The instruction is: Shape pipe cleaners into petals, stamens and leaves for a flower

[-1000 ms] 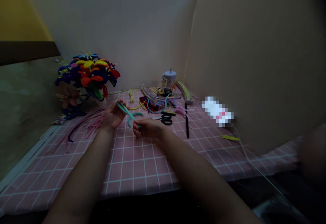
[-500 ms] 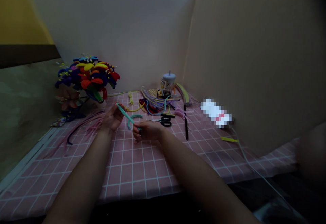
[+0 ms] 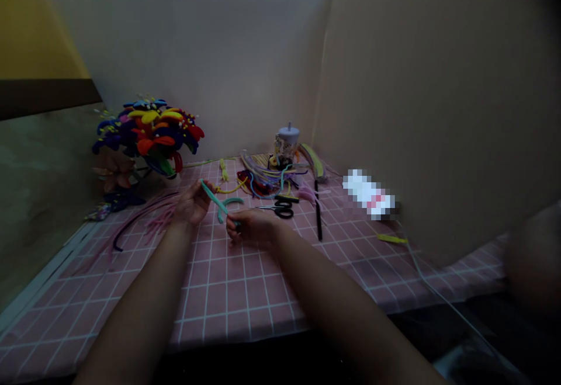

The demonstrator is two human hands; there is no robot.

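Observation:
A mint-green pipe cleaner (image 3: 214, 197), seemingly folded or bundled lengthwise, is stretched between my two hands above the table. My left hand (image 3: 194, 204) grips its upper end, fingers closed around it. At the lower end my right hand (image 3: 248, 226) pinches it between thumb and fingers. Just beyond, curved mint-green pieces (image 3: 230, 203) lie on the cloth. Scissors with black handles (image 3: 284, 208) rest to the right of them, apart from my right hand. Pink pipe cleaners (image 3: 160, 218) lie left of my left hand.
A bouquet of colourful fuzzy flowers (image 3: 151, 134) stands at the back left. Loose pipe cleaners (image 3: 263, 177) are heaped before a lidded cup (image 3: 287, 145). A black stick (image 3: 318, 215) and a yellow strip (image 3: 391, 238) lie rightward. A cable (image 3: 421, 271) crosses the checked tablecloth (image 3: 228, 309). Pale panels surround the table.
The view has shifted slightly, so the table's things sit a little further left. Both hands keep their hold on the mint-green pipe cleaner, almost unmoved.

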